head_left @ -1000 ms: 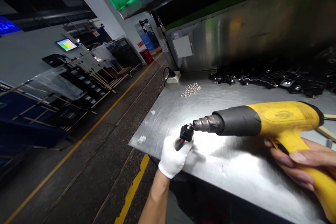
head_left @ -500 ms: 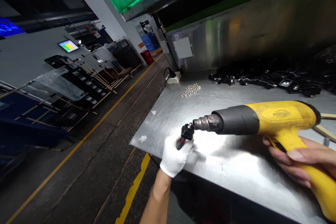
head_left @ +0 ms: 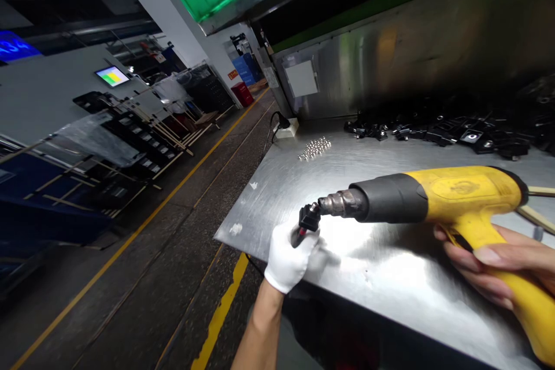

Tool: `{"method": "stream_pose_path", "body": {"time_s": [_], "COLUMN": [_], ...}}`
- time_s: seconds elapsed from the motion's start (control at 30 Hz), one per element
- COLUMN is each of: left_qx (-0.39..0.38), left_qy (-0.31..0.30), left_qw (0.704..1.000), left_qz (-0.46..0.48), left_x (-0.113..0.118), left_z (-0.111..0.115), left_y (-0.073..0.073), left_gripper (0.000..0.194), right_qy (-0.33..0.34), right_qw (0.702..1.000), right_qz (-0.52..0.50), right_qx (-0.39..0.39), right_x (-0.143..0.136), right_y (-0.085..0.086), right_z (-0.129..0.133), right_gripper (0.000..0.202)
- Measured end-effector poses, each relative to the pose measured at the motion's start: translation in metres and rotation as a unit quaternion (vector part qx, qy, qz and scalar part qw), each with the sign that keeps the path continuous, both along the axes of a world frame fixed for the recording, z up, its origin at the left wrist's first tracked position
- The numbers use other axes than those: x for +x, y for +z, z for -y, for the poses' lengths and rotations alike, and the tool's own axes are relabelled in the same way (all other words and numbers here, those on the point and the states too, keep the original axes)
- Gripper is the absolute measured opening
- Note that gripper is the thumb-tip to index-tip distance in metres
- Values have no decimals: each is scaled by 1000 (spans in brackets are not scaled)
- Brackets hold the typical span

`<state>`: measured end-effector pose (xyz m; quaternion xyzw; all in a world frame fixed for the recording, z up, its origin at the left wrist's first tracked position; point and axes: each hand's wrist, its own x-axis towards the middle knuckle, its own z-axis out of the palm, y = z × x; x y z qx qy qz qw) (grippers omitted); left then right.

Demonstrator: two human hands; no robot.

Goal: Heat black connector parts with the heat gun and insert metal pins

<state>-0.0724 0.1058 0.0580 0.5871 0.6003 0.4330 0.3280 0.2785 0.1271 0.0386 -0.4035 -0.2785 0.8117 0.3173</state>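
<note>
Above the metal bench (head_left: 264,202), near its left edge: a black part (head_left: 309,221) with a silvery fitting (head_left: 314,207) on top
Left hand (head_left: 289,260): white-gloved, fingers closed around the black part from below
Right hand (head_left: 489,269): bare, fingers wrapped round the handle of a yellow heat gun (head_left: 468,188); trigger pressed or not, cannot tell
Nozzle (head_left: 340,204): points at the fitting, touching or just beside, cannot tell; both have kept this relation over the last second, suggesting steady heating
Small metal pieces (head_left: 315,149): clustered farther back, unmoved
</note>
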Motion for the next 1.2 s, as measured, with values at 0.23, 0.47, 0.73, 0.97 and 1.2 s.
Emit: {"method": "stream_pose_path", "body": {"time_s": [0.23, 0.47, 0.73, 0.97, 1.2], "left_qx": [2, -2, 9, 69, 176], "left_qy": [4, 7, 2, 30, 148], "left_qw": [1000, 1000, 1000, 993, 930], "left_qz": [-2, -7, -9, -89, -287], "left_x": [-1, 1, 1, 1, -1], "left_z": [-1, 1, 0, 3, 4], "left_y": [-2, 0, -2, -6, -21], "left_gripper": [19, 18, 20, 23, 18], "right_qy": [-36, -11, 33, 71, 64], "right_qw": [999, 1000, 999, 994, 994], "right_qz": [40, 17, -18, -60, -69], "right_qx": [-6, -5, 23, 55, 53], "right_x": [-15, -4, 6, 21, 22], "right_y": [20, 4, -13, -36, -43], "right_z": [3, 0, -5, -10, -11], "right_gripper": [48, 49, 46, 42, 43]}}
